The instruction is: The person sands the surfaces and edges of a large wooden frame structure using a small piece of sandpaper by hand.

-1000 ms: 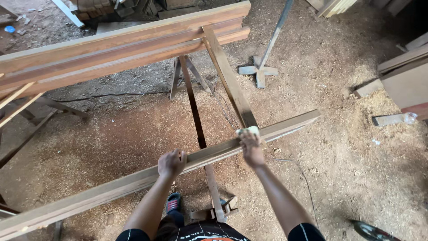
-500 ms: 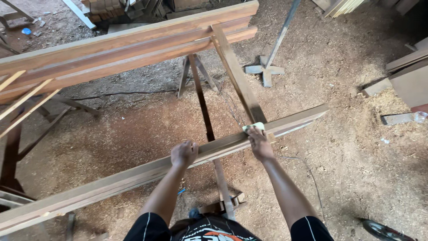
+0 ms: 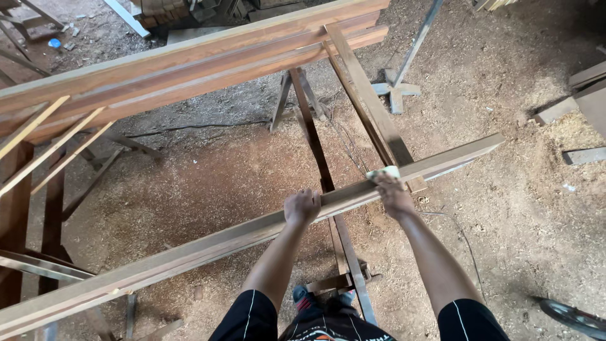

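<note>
In a sawdust-floored workshop, I stand over a long wooden plank (image 3: 208, 243) that runs from the near left to the far right across a slim metal trestle (image 3: 322, 177). My left hand (image 3: 302, 207) is closed around the plank's near edge, fingers curled over the wood. My right hand (image 3: 392, 194), a short way to the right along the same plank, presses a pale sanding pad (image 3: 382, 172) flat against its upper face; the two hands are apart, both on the plank. A wooden crosspiece (image 3: 369, 104) passes beneath the plank just beside my right hand and leads to a stack of long reddish beams (image 3: 189, 72) lying across the far side. Thin wooden slats (image 3: 47, 142) lean at the far left. Offcuts (image 3: 584, 155) lie on the sawdust floor (image 3: 208, 170) at right.
</note>
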